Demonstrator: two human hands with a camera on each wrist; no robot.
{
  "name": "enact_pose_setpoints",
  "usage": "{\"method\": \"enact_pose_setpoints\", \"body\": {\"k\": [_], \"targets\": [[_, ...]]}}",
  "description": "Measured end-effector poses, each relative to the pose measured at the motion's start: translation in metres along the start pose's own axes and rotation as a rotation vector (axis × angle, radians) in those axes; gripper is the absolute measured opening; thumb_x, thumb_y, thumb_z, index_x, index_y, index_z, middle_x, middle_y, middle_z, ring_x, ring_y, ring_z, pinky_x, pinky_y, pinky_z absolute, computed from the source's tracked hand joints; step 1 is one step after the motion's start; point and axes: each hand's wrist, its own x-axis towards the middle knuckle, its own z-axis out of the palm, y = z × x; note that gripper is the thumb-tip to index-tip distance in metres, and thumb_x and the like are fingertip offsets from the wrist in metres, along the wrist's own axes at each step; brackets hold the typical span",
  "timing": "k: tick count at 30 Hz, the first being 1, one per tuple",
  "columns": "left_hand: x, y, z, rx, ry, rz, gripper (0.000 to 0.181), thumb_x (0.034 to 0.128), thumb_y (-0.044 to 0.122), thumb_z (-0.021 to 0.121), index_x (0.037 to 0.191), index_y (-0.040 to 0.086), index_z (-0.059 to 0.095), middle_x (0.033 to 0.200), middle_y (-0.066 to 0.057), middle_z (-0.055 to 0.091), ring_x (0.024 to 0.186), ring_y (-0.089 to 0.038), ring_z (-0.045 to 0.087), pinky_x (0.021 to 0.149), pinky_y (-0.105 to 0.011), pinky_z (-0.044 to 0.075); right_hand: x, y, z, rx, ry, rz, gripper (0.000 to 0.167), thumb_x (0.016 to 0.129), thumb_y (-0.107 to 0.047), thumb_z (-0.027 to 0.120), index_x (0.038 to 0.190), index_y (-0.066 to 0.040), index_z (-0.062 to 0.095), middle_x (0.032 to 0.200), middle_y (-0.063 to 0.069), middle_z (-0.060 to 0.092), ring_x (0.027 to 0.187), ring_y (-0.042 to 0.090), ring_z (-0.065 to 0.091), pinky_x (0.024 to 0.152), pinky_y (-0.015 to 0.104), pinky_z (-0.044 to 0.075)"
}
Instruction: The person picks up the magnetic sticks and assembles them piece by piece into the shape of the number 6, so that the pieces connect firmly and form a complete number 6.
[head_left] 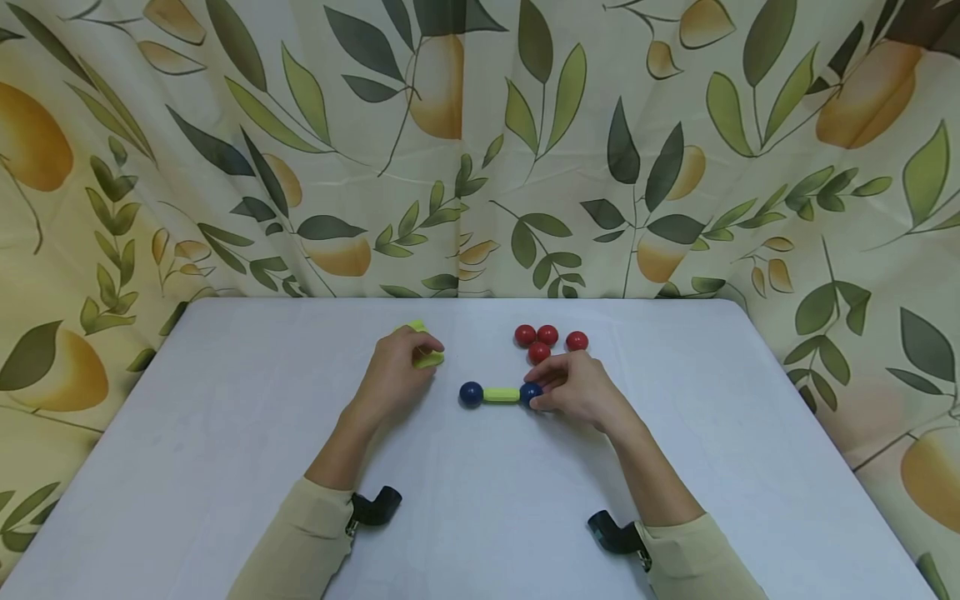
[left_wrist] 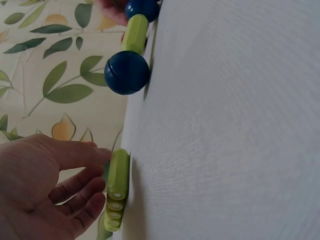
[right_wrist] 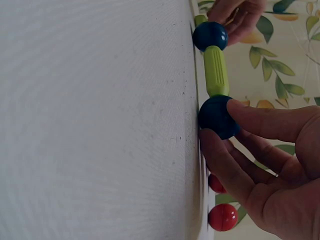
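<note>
A white table with rounded far corners. Near its far edge, right of the middle, three red balls sit clustered; a fourth ball lies just apart, toward the right edge. Beyond the far edge hangs a cream curtain printed with green leaves and orange-yellow fruit, spreading past both far corners.

Four green rods lie beside the left hand.
</note>
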Motion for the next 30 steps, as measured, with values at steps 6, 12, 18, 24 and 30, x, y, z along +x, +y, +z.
{"method": "enact_pose_setpoints", "body": {"k": [6, 12, 18, 24, 30], "targets": [[0.000, -0.003, 0.001, 0.030, 0.023, 0.025, 0.026, 0.0850, -0.002, 0.075, 0.109, 0.007, 0.078, 0.104, -0.011, 0.067, 0.096, -0.025, 0.062, 0.088, -0.040, 0.054, -0.001, -0.001, 0.000, 0.002, -0.001, -0.001, 0.030, 0.082, -0.008, 0.087, 0.111, -0.009, 0.079, 0.099, 0.010, 0.073, 0.091, 0.024, 0.064, 0.074, 0.030, 0.059], [0.001, -0.005, 0.003, 0.045, 0.016, 0.035, 0.026, 0.0850, -0.004, 0.073, 0.108, 0.006, 0.078, 0.102, -0.011, 0.068, 0.094, -0.025, 0.062, 0.086, -0.039, 0.054, -0.001, -0.002, 0.000, 0.004, 0.003, -0.003, 0.030, 0.082, -0.007, 0.087, 0.111, -0.008, 0.079, 0.099, 0.010, 0.073, 0.091, 0.024, 0.065, 0.075, 0.030, 0.059], [0.003, -0.003, 0.006, 0.072, 0.010, 0.027, 0.024, 0.0864, -0.004, 0.072, 0.108, 0.005, 0.078, 0.102, -0.011, 0.068, 0.096, -0.027, 0.062, 0.088, -0.040, 0.054, -0.001, -0.001, 0.000, -0.001, 0.003, -0.005, 0.029, 0.082, -0.007, 0.087, 0.110, -0.008, 0.079, 0.099, 0.010, 0.073, 0.091, 0.024, 0.065, 0.075, 0.030, 0.059], [0.004, -0.001, 0.009, 0.124, 0.017, 0.029, 0.023, 0.0863, -0.006, 0.072, 0.106, 0.004, 0.078, 0.103, -0.012, 0.068, 0.099, -0.030, 0.062, 0.093, -0.044, 0.053, -0.001, -0.001, -0.001, 0.001, 0.000, -0.006, 0.029, 0.082, -0.008, 0.087, 0.110, -0.008, 0.079, 0.100, 0.010, 0.073, 0.091, 0.024, 0.065, 0.075, 0.030, 0.059], [0.004, -0.001, 0.013, 0.162, 0.028, 0.020, 0.025, 0.0860, -0.008, 0.071, 0.106, 0.005, 0.078, 0.105, -0.012, 0.067, 0.101, -0.030, 0.062, 0.093, -0.044, 0.053, -0.001, -0.001, 0.000, 0.009, -0.003, -0.006, 0.029, 0.083, -0.007, 0.087, 0.111, -0.007, 0.079, 0.099, 0.011, 0.073, 0.089, 0.023, 0.065, 0.075, 0.029, 0.059]]}}
